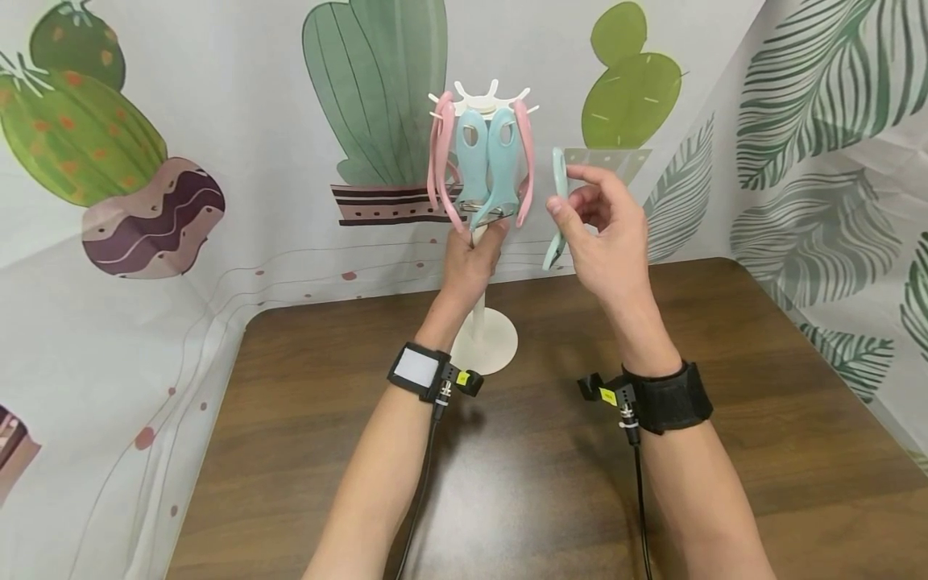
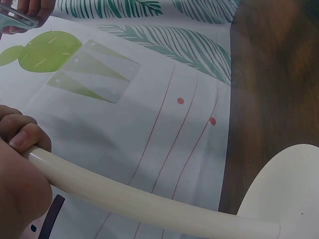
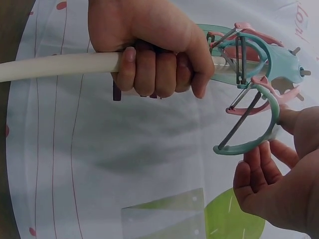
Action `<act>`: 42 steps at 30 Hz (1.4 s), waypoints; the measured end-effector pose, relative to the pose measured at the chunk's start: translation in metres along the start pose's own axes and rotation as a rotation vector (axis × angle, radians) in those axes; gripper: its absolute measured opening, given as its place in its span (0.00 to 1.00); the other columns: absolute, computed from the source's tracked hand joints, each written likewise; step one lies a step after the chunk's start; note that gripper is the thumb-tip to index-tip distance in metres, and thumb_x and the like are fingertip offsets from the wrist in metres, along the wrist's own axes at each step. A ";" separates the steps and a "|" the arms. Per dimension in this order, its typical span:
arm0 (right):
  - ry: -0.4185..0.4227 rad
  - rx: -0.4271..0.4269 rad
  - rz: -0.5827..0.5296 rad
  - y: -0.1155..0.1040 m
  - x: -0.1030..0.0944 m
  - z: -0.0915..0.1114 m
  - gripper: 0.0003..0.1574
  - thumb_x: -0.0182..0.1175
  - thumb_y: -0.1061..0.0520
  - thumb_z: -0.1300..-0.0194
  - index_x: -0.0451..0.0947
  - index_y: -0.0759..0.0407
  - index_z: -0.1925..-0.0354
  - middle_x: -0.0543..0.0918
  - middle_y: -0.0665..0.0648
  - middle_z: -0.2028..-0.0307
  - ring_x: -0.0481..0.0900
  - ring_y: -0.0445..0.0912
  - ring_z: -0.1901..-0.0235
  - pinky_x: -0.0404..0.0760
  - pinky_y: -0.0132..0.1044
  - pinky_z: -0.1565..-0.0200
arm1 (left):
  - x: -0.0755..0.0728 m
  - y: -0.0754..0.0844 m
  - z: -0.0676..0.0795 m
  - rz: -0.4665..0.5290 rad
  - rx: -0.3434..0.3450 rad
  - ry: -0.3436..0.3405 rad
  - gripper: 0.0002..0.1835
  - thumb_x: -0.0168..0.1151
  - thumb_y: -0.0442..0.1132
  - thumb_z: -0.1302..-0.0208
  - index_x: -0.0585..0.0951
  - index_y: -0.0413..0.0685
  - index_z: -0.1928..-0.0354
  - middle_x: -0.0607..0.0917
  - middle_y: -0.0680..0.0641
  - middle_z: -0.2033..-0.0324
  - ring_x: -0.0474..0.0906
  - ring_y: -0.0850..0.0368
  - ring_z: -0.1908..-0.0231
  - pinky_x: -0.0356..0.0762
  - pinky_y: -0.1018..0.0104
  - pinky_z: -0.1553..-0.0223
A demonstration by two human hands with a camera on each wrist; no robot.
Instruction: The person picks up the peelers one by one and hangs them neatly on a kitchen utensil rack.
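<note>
My left hand (image 1: 470, 266) grips the pole (image 2: 124, 189) of a white stand just below its hooked top, its fingers wrapped around it in the right wrist view. Blue-green peelers (image 1: 473, 173) hang from the hooks at the front, with pink peelers (image 1: 527, 165) on both sides. To the right of the stand, my right hand (image 1: 612, 234) pinches another blue-green peeler (image 1: 560, 173) between thumb and fingers. That peeler is upright, handle up and blade end (image 3: 246, 148) down. In the head view it is apart from the hanging ones.
The stand's round white base (image 1: 496, 342) is over the far part of the brown wooden table (image 1: 551, 483). Behind hangs a white cloth (image 1: 246, 105) printed with cacti and leaves. Black straps with cameras and cables (image 1: 641, 499) are on both wrists.
</note>
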State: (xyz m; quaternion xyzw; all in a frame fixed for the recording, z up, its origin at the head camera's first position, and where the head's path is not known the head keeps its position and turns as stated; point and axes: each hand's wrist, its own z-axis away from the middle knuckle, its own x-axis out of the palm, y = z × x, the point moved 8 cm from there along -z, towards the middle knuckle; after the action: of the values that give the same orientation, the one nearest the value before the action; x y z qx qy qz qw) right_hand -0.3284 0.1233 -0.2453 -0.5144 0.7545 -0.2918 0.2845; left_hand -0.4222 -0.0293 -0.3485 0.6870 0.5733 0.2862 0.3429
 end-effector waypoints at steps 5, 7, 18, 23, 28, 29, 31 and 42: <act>0.008 -0.014 -0.012 -0.002 0.001 -0.003 0.23 0.66 0.63 0.39 0.76 0.71 0.46 0.74 0.63 0.70 0.72 0.49 0.69 0.74 0.33 0.61 | 0.000 0.001 -0.001 -0.003 -0.004 0.004 0.22 0.51 0.45 0.27 0.67 0.44 0.81 0.61 0.47 0.92 0.58 0.53 0.90 0.55 0.64 0.89; 0.013 -0.018 -0.013 -0.002 0.001 -0.004 0.23 0.66 0.63 0.39 0.76 0.71 0.46 0.74 0.63 0.70 0.72 0.49 0.69 0.74 0.33 0.61 | 0.000 0.001 0.000 -0.003 -0.007 0.004 0.21 0.51 0.46 0.27 0.67 0.45 0.79 0.61 0.47 0.91 0.58 0.52 0.90 0.55 0.64 0.89; 0.013 -0.003 -0.027 0.000 0.002 -0.010 0.22 0.64 0.64 0.37 0.76 0.68 0.44 0.74 0.62 0.69 0.72 0.49 0.68 0.72 0.33 0.61 | 0.000 -0.002 0.002 0.005 -0.014 0.005 0.24 0.51 0.46 0.27 0.65 0.44 0.83 0.61 0.47 0.92 0.56 0.53 0.91 0.53 0.64 0.90; 0.030 -0.011 -0.051 0.000 0.000 -0.015 0.22 0.64 0.63 0.37 0.77 0.68 0.45 0.74 0.62 0.69 0.71 0.49 0.68 0.70 0.33 0.64 | 0.001 -0.001 0.000 0.010 -0.009 0.009 0.21 0.52 0.47 0.28 0.66 0.44 0.78 0.61 0.46 0.90 0.57 0.53 0.90 0.54 0.64 0.89; 0.038 -0.008 -0.057 -0.001 0.000 -0.018 0.22 0.65 0.63 0.37 0.77 0.66 0.45 0.74 0.62 0.69 0.71 0.49 0.67 0.70 0.34 0.64 | 0.001 -0.001 0.000 0.010 -0.001 0.006 0.21 0.51 0.46 0.27 0.66 0.44 0.79 0.61 0.46 0.91 0.57 0.53 0.90 0.54 0.64 0.89; 0.040 -0.006 -0.055 -0.001 0.000 -0.018 0.21 0.65 0.63 0.37 0.78 0.65 0.45 0.74 0.62 0.69 0.71 0.49 0.67 0.70 0.34 0.63 | 0.001 0.000 0.000 0.008 -0.001 0.006 0.22 0.51 0.46 0.27 0.66 0.44 0.80 0.61 0.47 0.91 0.57 0.53 0.90 0.54 0.65 0.89; 0.039 -0.010 -0.057 -0.002 0.001 -0.020 0.21 0.65 0.64 0.38 0.78 0.66 0.45 0.74 0.62 0.69 0.71 0.49 0.67 0.70 0.34 0.62 | 0.001 0.000 0.001 0.004 0.000 0.005 0.22 0.51 0.45 0.27 0.66 0.44 0.81 0.62 0.48 0.91 0.57 0.54 0.90 0.54 0.65 0.89; 0.036 -0.028 -0.098 -0.007 0.002 -0.031 0.20 0.64 0.64 0.37 0.79 0.64 0.46 0.74 0.60 0.70 0.71 0.48 0.67 0.68 0.33 0.63 | 0.001 0.000 0.000 -0.001 0.009 0.004 0.19 0.50 0.45 0.27 0.67 0.45 0.78 0.62 0.47 0.91 0.58 0.53 0.90 0.56 0.65 0.89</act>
State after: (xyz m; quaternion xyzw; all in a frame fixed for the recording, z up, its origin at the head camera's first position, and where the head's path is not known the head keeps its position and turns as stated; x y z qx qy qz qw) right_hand -0.3475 0.1238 -0.2200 -0.5492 0.7375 -0.3040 0.2492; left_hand -0.4225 -0.0284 -0.3488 0.6876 0.5757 0.2848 0.3385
